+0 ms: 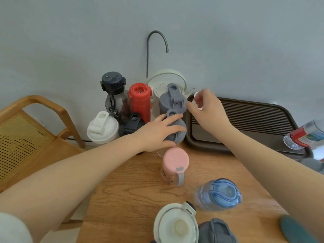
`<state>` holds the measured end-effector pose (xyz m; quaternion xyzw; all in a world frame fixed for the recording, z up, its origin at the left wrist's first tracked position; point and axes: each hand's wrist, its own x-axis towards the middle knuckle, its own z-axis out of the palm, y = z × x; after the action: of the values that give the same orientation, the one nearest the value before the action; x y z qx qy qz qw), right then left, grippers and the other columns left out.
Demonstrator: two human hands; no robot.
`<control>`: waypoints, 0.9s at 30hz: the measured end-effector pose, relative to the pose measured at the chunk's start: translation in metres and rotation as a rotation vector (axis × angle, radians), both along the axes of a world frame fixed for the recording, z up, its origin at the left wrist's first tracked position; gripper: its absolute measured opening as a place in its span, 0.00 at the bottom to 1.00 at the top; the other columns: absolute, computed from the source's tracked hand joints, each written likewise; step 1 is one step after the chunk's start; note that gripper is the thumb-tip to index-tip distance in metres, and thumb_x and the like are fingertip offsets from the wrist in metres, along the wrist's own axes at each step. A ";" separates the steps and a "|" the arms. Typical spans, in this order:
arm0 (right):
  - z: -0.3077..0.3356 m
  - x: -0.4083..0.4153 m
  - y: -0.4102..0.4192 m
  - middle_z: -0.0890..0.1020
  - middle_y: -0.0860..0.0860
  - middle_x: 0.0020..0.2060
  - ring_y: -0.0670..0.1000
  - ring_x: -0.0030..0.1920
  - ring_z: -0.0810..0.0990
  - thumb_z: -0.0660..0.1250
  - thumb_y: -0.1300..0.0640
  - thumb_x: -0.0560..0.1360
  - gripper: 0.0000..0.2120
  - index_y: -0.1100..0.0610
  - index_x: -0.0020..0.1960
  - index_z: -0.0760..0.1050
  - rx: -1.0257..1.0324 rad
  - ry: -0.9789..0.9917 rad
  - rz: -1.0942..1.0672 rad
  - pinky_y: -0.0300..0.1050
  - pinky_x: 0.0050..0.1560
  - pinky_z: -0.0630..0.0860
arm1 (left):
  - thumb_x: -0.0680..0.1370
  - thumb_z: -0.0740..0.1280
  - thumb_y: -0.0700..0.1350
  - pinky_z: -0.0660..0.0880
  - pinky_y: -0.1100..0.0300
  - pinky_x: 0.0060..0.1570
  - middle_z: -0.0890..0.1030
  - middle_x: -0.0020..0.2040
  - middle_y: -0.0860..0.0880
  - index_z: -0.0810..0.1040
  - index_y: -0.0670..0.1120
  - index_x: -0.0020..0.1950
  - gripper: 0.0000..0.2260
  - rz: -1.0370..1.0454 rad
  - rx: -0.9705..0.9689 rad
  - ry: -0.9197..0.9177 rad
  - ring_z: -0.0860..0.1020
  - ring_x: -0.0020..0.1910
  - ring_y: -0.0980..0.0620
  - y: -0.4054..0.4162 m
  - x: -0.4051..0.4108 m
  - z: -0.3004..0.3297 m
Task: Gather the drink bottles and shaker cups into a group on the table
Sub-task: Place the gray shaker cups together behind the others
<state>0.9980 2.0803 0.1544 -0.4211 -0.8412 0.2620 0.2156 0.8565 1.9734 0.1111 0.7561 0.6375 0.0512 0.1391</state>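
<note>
A: Which step is in hand?

B: Grouping is in progress. The left hand (158, 132) rests on the near grey shaker (175, 132), fingers spread over its lid, thumb on the near side. That shaker stands just in front of the rear grey shaker (171, 102), which serves as landmark.

A: And the right hand?

B: The right hand (208, 109) hovers just right of the landmark, over the left edge of the tray (245, 120). Its fingers pinch a small white object (197, 102); its identity cannot be told.

A: Where are the remaining items?

B: Left of the landmark: red bottle (140, 100), black-capped bottle (114, 88), white shaker (102, 127). Well in front of it, apart on the tabletop (131, 190): pink cup (175, 163), blue bottle (219, 193), cream cup (175, 223).

A: Next move?

B: Probably: seat the near shaker against the cluster, then bring the front items back towards the landmark, upright.
</note>
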 end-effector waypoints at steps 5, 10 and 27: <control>-0.010 0.031 -0.065 0.79 0.52 0.49 0.52 0.49 0.78 0.68 0.37 0.67 0.28 0.57 0.57 0.72 -0.190 -0.582 0.250 0.47 0.48 0.76 | 0.76 0.65 0.51 0.63 0.42 0.67 0.46 0.77 0.53 0.57 0.54 0.73 0.28 -0.008 0.030 -0.046 0.50 0.74 0.43 0.000 -0.003 -0.006; -0.041 0.019 -0.095 0.75 0.52 0.57 0.55 0.56 0.76 0.72 0.38 0.62 0.38 0.55 0.64 0.62 -0.243 -0.622 0.239 0.48 0.49 0.73 | 0.75 0.65 0.53 0.59 0.44 0.70 0.43 0.77 0.47 0.54 0.51 0.75 0.31 0.046 0.114 -0.077 0.51 0.74 0.43 -0.014 -0.001 -0.006; -0.018 0.048 -0.070 0.76 0.53 0.46 0.56 0.48 0.75 0.69 0.35 0.63 0.34 0.59 0.57 0.69 -0.153 -0.903 -0.008 0.47 0.42 0.71 | 0.77 0.64 0.43 0.55 0.51 0.71 0.57 0.75 0.45 0.66 0.46 0.69 0.21 0.503 0.254 -0.227 0.55 0.74 0.45 -0.110 -0.021 -0.005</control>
<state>1.0460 2.0107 0.1366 -0.5110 -0.8275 0.1128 -0.2035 0.8357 1.8634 0.1058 0.5751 0.7737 0.2476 0.0967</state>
